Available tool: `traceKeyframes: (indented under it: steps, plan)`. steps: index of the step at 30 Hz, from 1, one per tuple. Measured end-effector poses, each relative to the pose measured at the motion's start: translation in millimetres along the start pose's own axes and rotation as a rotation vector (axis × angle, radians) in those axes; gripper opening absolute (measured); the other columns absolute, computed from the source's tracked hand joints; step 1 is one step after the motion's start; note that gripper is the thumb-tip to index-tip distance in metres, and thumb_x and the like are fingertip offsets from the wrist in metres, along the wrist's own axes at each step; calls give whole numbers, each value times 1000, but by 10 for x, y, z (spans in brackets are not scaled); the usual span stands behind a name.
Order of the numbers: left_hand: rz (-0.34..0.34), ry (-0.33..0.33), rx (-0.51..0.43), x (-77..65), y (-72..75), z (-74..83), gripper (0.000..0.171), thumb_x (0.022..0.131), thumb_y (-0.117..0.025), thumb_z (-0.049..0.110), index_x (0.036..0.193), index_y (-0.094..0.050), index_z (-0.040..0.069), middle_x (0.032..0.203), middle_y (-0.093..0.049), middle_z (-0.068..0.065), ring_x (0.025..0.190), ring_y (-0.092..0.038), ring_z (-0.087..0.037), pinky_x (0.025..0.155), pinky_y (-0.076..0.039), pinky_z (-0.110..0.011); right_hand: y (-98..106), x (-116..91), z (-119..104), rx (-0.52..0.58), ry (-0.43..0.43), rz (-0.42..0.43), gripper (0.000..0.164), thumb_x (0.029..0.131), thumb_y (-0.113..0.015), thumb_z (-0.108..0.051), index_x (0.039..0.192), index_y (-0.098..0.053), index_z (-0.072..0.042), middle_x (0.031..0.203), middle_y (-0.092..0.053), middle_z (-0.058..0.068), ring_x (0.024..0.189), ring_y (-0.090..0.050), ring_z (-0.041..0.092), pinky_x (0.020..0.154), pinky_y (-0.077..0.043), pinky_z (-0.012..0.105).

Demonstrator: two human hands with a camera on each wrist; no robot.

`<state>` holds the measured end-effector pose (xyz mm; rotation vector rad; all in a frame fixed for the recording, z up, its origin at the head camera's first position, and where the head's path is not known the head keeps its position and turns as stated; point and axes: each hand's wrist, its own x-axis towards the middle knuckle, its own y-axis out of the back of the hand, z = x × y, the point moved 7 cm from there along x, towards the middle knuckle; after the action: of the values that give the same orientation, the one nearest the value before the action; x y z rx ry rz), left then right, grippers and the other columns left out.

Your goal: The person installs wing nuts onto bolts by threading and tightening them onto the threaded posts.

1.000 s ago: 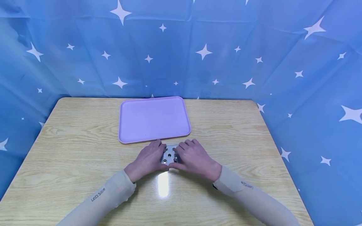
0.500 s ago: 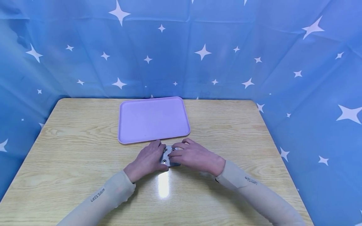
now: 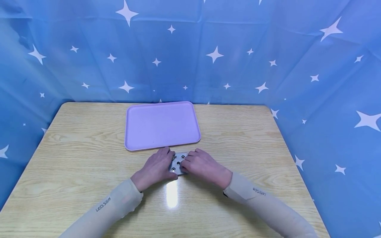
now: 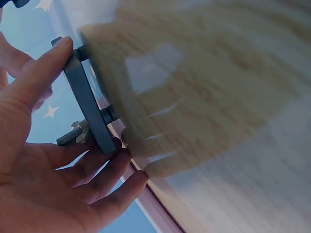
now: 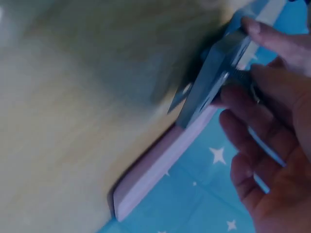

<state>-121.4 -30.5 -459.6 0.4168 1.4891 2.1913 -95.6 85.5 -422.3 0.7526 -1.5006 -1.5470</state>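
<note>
A grey metal plate [image 3: 175, 166] with several holes lies under both hands near the middle of the table. My left hand [image 3: 156, 165] holds its left side, the thumb at the near edge and fingers at the far edge. In the left wrist view, a wing nut [image 4: 81, 132] sits on a threaded bolt standing up from the plate, and dark bolt heads show beneath. My right hand [image 3: 205, 167] is at the plate's right side. In the right wrist view its thumb and forefinger pinch a dark threaded bolt [image 5: 238, 75] on the plate, largely hidden by the fingers.
A purple tray [image 3: 162, 146] lies just beyond the plate, toward the table's far edge. The wood-grain table [image 3: 238, 138] backs onto a blue star-patterned curtain [image 3: 190, 49], which also rises along both sides.
The right hand's fingers spread and lifted over the plate, then closed together again at its right side. My left hand keeps its hold, and the plate has not visibly moved.
</note>
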Motion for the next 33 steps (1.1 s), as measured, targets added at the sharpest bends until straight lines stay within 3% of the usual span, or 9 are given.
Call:
traceKeyframes:
  steps: [3, 9, 11, 13, 16, 19, 23, 33]
  plan:
    - [-3, 1, 1, -1, 5, 4, 76, 66, -97, 40, 120, -64, -3, 96, -50, -7, 85, -49, -22, 67, -47, -37, 1, 3, 2, 61, -68, 38, 8, 93, -77, -21, 87, -72, -18, 78, -70, -8, 69, -58, 11, 64, -40, 27]
    - [3, -2, 7, 0, 9, 8, 77, 66, -96, 40, 121, -64, -4, 96, -51, -7, 85, -49, -22, 67, -47, -36, -12, -16, 0, 68, -145, 95, 18, 93, -77, -21, 79, -67, -17, 67, -65, -7, 58, -49, 11, 57, -32, 27]
    - [9, -7, 6, -3, 13, 12, 77, 66, -97, 40, 120, -64, -4, 95, -50, -7, 83, -49, -22, 66, -47, -36, -6, -34, 20, 72, -166, 87, 20, 94, -76, -32, 89, -70, -14, 70, -67, -6, 61, -53, 13, 59, -36, 28]
    - [13, -15, 9, -9, 14, 14, 76, 65, -97, 41, 119, -64, -3, 94, -50, -6, 83, -48, -21, 65, -46, -35, 11, -53, 57, 81, -179, 61, 36, 94, -74, -45, 107, -71, -11, 80, -71, -3, 70, -61, 15, 65, -44, 32]
    - [31, -26, 4, -14, 23, 16, 74, 64, -98, 40, 115, -65, -2, 92, -50, -6, 82, -49, -22, 64, -46, -36, 46, -71, 97, 84, -122, -8, 58, 91, -76, -51, 133, -65, -13, 111, -74, -1, 102, -66, 21, 82, -49, 40]
    - [29, -24, 0, -18, 21, 8, 73, 64, -98, 39, 115, -65, -2, 93, -50, -6, 82, -49, -22, 64, -46, -36, 69, -83, 87, 59, 14, -73, 49, 92, -79, -35, 137, -65, -21, 136, -65, -6, 129, -56, 22, 96, -46, 44]
    - [16, -13, -7, -12, 14, 0, 75, 64, -98, 39, 117, -65, -3, 95, -52, -7, 83, -51, -23, 65, -47, -38, 86, -104, 52, -26, 154, -84, 34, 94, -75, -17, 128, -71, -25, 138, -64, -11, 135, -52, 19, 98, -45, 41]
    - [9, -4, -7, 8, -2, 4, 74, 64, -98, 39, 116, -65, -1, 93, -51, -6, 83, -50, -22, 65, -46, -37, 97, -69, 46, -63, 148, -10, 12, 93, -74, -15, 101, -75, -23, 106, -71, -11, 113, -61, 16, 93, -45, 38]
